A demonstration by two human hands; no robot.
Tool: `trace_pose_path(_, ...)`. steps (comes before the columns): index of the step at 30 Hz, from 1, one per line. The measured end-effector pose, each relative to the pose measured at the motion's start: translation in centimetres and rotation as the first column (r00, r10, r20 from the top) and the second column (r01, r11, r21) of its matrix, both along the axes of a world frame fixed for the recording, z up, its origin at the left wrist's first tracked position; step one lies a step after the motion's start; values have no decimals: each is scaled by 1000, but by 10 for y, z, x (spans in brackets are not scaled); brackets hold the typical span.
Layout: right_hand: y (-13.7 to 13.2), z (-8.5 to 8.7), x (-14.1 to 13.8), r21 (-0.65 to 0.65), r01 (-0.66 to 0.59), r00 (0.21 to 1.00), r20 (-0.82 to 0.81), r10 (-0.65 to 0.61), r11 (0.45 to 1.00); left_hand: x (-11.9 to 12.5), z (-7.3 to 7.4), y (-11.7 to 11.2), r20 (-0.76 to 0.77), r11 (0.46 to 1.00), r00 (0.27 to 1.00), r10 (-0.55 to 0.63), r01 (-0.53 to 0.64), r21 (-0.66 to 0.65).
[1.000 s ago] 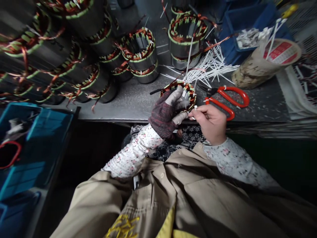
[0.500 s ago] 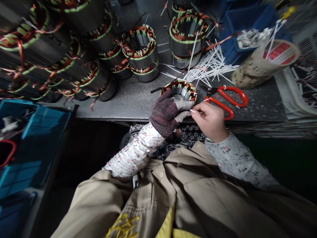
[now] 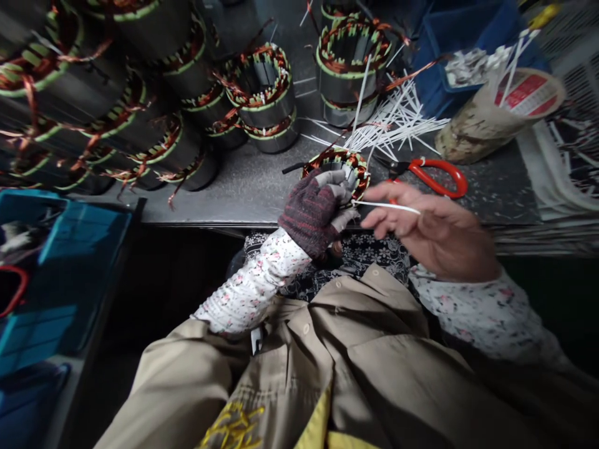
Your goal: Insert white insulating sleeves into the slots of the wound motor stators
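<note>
Stator [image 3: 335,163], small and copper-wound, sits at the front edge of the steel bench [image 3: 224,209], tilted toward me. I cannot tell whether it bears on the bench or is lifted just clear. My left hand [image 3: 311,215], in a knit glove [image 3: 299,209], is closed around the near side, its grey fingers [image 3: 333,179] hooked over the rim. My right hand [image 3: 433,234] is bare and half open, the fingers loosely spread, with a white nylon cable tie [image 3: 386,204] apparently pinched near the thumb. The tie's tip reaches just beside the glove, by the winding.

Risks, as I judge them: the edge is close, so a slackened left grip could let the stator tip over it. A hard pull on the tie could scrape the enamel on the copper windings [image 3: 358,178]. The red-handled scissors [image 3: 442,174] lie just right of the stator; if knocked, their blades could nick the wire.

Materials: the wire is glossy and tightly bundled, with green bands along the rim. The core is dull laminated steel. A black lead [image 3: 294,168] sticks out to the left. Behind lies a heap of stiff white ties [image 3: 397,125].
</note>
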State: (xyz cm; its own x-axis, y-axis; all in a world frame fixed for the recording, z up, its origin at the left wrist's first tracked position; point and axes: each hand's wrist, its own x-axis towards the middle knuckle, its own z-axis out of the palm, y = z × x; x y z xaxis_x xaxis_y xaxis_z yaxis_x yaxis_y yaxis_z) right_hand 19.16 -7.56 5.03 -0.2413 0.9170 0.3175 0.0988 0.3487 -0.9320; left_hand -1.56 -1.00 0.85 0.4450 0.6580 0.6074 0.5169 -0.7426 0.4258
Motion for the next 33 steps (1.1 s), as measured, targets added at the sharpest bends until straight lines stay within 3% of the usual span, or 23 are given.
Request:
trace_pose_path(3, -2, -1, 7, -170, -88, 984, -165, 60, 981, -3, -1, 3, -56, 998, 997, -57, 58, 24)
trace_pose_path(6, 12, 4, 2, -118, 33, 980, -192, -55, 992, -1, 0, 4, -139, 994, 986, -88, 95, 45)
trace_pose_path(9, 41, 4, -28, -62, 234, 947, -214, -241, 970, 3, 0, 5, -192, 991, 974, -120, 130, 37)
trace_pose_path(11, 58, -2, -48, -83, 240, 957, -146, -250, 967, 5, -2, 7, -183, 989, 975, -123, 136, 61)
trace_pose_path(13, 63, -9, -55, 10, 244, 967, -86, -242, 970, 5, -3, 11, -141, 987, 981, -132, 143, 71)
trace_pose_path(15, 55, -15, -40, 223, 287, 947, 84, -312, 932, 2, -4, 13, -57, 985, 985, -163, 166, 54)
trace_pose_path(17, 44, -19, -7, 396, 284, 847, 322, -422, 873, 0, -4, 11, 9, 983, 983, -185, 184, 10)
trace_pose_path(19, 41, -24, 32, 393, 277, 661, 584, -471, 877, 1, 0, 8, -34, 987, 987, -158, 158, -12)
trace_pose_path(21, 50, -29, 65, 296, 256, 468, 795, -386, 920, 3, 6, 4, -205, 993, 973, -106, 113, 24)
trace_pose_path(25, 75, -35, 90, 180, 205, 186, 958, -218, 962, 7, 17, 4, -517, 994, 856, -14, 69, 88)
trace_pose_path(28, 75, -30, 85, 211, 200, 55, 972, -226, 957, -1, 18, 10, -559, 988, 829, -32, 112, 109)
trace_pose_path(30, 66, -27, 80, 234, 201, 92, 962, -256, 951, -10, 17, 15, -541, 977, 838, -73, 170, 131)
trace_pose_path(33, 53, -26, 67, 297, 168, 283, 899, -335, 940, -22, 15, 21, -525, 964, 842, -127, 229, 134)
